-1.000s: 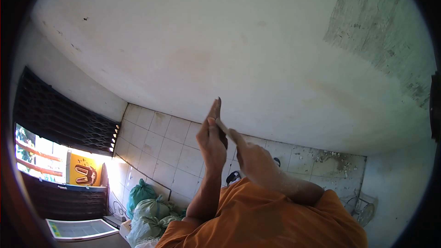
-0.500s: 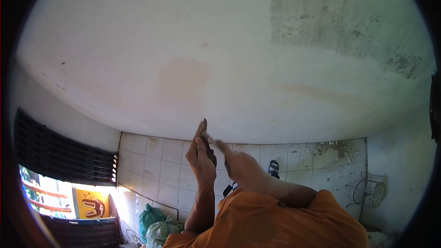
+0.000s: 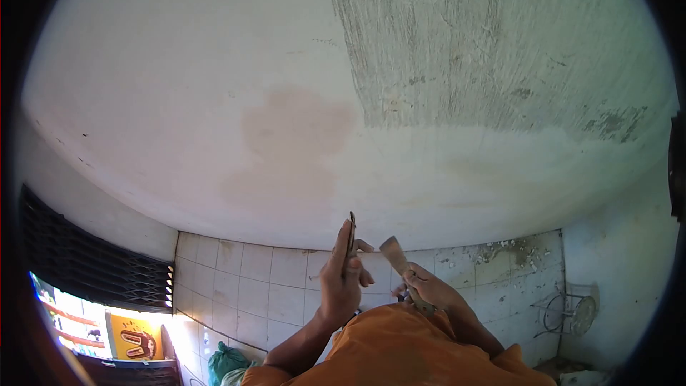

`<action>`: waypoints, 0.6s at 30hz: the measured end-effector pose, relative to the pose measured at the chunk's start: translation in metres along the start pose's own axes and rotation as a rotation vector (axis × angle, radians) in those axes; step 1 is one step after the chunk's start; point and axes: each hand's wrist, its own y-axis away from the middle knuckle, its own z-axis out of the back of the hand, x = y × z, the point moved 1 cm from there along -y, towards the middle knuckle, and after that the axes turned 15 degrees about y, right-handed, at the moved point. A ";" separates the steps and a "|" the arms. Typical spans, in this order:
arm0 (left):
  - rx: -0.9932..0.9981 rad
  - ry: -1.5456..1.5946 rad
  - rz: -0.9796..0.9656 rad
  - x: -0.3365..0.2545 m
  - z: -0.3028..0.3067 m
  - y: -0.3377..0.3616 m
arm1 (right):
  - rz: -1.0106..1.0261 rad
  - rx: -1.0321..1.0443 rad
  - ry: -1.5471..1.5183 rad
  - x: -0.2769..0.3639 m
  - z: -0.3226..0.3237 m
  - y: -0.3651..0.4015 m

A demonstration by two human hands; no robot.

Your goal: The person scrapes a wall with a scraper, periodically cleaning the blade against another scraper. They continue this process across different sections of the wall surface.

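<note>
My right hand (image 3: 434, 290) is closed around the handle of a putty knife (image 3: 394, 251). Its flat, widening blade points up and to the left, apart from the wall. Facing it, my left hand (image 3: 341, 280) holds a thin flat piece (image 3: 351, 231) upright between thumb and fingers. That piece shows only edge-on, so I cannot make out its kind. Beyond both hands rises a pale wall (image 3: 179, 136), with a rough grey scraped area (image 3: 457, 50) at the upper right and a beige stained patch (image 3: 293, 129) near the middle.
White floor tiles (image 3: 250, 282) run along the wall's foot, with flakes of debris (image 3: 518, 249) at the right. A round-seated stool (image 3: 582, 314) stands in the right corner. Green plastic bags (image 3: 227, 363) lie at lower left, below a dark metal grille (image 3: 93, 257).
My right hand has drawn away from my left, so the putty knife's blade now shows apart from the left hand's piece. The view has shifted, and more of the scraped wall shows.
</note>
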 end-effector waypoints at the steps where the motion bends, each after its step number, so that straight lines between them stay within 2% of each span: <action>1: 0.000 -0.011 -0.051 0.001 -0.010 -0.003 | 0.025 -0.032 -0.035 -0.003 0.008 0.003; 2: -0.003 -0.041 -0.031 0.001 -0.018 -0.007 | 0.051 -0.064 -0.066 -0.010 0.015 0.006; 5: 0.136 -0.490 -0.329 -0.009 -0.040 -0.024 | 0.246 -0.074 -0.081 0.002 0.028 0.022; 6: 0.185 -0.407 -0.222 -0.015 -0.047 -0.025 | 0.329 -0.062 -0.076 0.009 0.028 0.033; 9: 0.567 -0.455 -0.479 -0.029 -0.062 -0.052 | 0.519 -0.099 0.123 0.040 0.028 0.060; 10: 0.642 -0.428 -0.536 -0.030 -0.070 -0.059 | 0.560 -0.116 0.160 0.049 0.027 0.066; 13: 0.875 -0.619 -0.940 -0.048 -0.083 -0.084 | 0.643 -0.171 0.201 0.068 0.017 0.073; 14: 0.865 -0.636 -1.014 -0.048 -0.086 -0.092 | 0.665 -0.191 0.205 0.073 0.013 0.073; 16: 0.962 -0.752 -0.996 -0.048 -0.082 -0.107 | 0.705 -0.237 0.207 0.081 0.005 0.069; 18: 0.975 -0.754 -1.060 -0.052 -0.079 -0.122 | 0.749 -0.298 0.196 0.085 -0.001 0.058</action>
